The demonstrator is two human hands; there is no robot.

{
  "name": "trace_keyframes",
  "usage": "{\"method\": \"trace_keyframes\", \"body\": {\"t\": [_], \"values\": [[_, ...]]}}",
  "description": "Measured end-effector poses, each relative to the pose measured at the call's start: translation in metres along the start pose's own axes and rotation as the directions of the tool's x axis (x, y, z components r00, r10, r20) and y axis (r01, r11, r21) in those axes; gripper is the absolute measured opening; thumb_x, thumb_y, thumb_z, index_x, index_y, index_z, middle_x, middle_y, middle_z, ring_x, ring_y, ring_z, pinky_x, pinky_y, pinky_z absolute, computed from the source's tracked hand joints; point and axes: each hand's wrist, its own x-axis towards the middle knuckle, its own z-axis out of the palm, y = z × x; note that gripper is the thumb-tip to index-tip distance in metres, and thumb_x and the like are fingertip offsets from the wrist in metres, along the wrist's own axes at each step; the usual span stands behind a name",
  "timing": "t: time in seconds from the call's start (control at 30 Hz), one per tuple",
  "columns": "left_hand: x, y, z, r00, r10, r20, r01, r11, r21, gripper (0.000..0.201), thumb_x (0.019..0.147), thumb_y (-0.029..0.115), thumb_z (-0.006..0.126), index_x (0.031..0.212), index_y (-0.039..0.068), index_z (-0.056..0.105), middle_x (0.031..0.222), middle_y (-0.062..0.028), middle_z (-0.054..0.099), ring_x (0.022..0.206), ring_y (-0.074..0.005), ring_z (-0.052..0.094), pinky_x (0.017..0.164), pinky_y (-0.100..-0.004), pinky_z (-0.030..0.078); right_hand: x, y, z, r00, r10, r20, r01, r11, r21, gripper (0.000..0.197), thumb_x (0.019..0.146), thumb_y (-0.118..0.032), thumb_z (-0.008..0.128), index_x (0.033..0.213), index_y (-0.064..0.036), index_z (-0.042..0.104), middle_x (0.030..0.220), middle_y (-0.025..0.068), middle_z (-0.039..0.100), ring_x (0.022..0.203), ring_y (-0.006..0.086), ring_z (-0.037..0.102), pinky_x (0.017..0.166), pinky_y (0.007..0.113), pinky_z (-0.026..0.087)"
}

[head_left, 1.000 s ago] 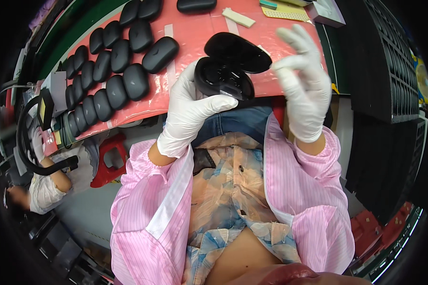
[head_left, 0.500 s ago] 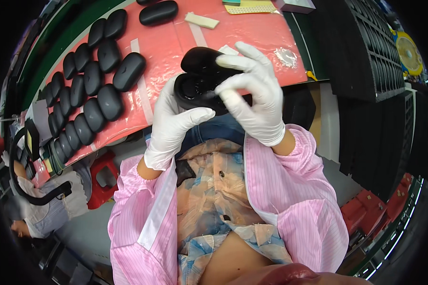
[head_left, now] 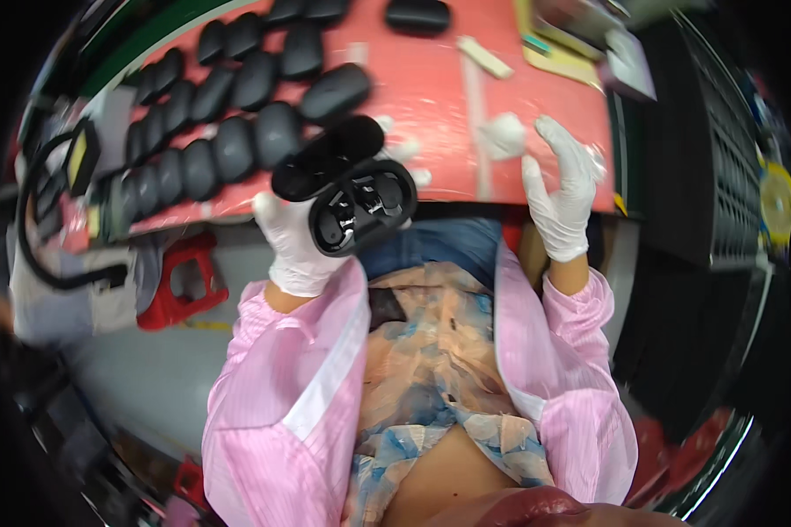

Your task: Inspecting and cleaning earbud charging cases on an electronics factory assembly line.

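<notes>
My gloved left hand point(head_left: 301, 241) grips a black earbud charging case point(head_left: 395, 220) from below and behind, fingertips showing past its far side. The case's lid point(head_left: 330, 158) stands open, and two glossy black earbuds point(head_left: 378, 195) sit in its wells. My right hand point(head_left: 562, 184), also in a white glove, is over the mat's front edge with thumb and fingers apart and nothing between them. Just left of its fingertips lies a crumpled white cloth or tissue wad point(head_left: 504, 136), slightly blurred.
Several closed black cases point(head_left: 237, 145) stand in rows on the pink mat point(head_left: 422, 88) at the left. A lone black case point(head_left: 417, 16) and a cream strip point(head_left: 485, 57) lie farther back. A yellow tray point(head_left: 558, 66) is at the back right, beside a dark rack point(head_left: 729, 176).
My right hand has left the case and moved right, its fingers now apart. The case has shifted left and lower in my left hand, turning its inside into view. The whole view has swung.
</notes>
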Motion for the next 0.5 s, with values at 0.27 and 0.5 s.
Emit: {"method": "trace_keyframes", "body": {"t": [0.27,0.5], "values": [[-0.123,0.103,-0.094,0.987,-0.033,-0.159,0.055,0.989,0.136,0.115,0.072,0.077,0.060,0.142,-0.009,0.030,0.133,-0.0278,0.050,0.118,-0.0424,0.054,0.098,-0.0502,0.047,0.001,0.012,0.021,0.964,-0.019,0.264,0.081,0.971,-0.225,0.021,0.090,-0.007,0.060,0.109,-0.0016,0.068,0.104,0.0142,0.064,0.096,0.0295,0.058,0.087,0.039,0.045],[-0.139,0.277,-0.226,0.115,0.430,-0.895,-0.683,0.689,0.244,0.073,0.074,0.057,0.074,0.122,0.006,0.052,0.115,-0.0105,0.059,0.106,-0.0360,0.054,0.094,-0.0532,0.044,-0.001,0.018,0.033,0.970,-0.136,0.204,0.194,0.934,-0.299,0.029,0.094,-0.009,0.057,0.122,-0.0037,0.064,0.117,0.0167,0.059,0.102,0.0299,0.055,0.090,0.039,0.044]]}}
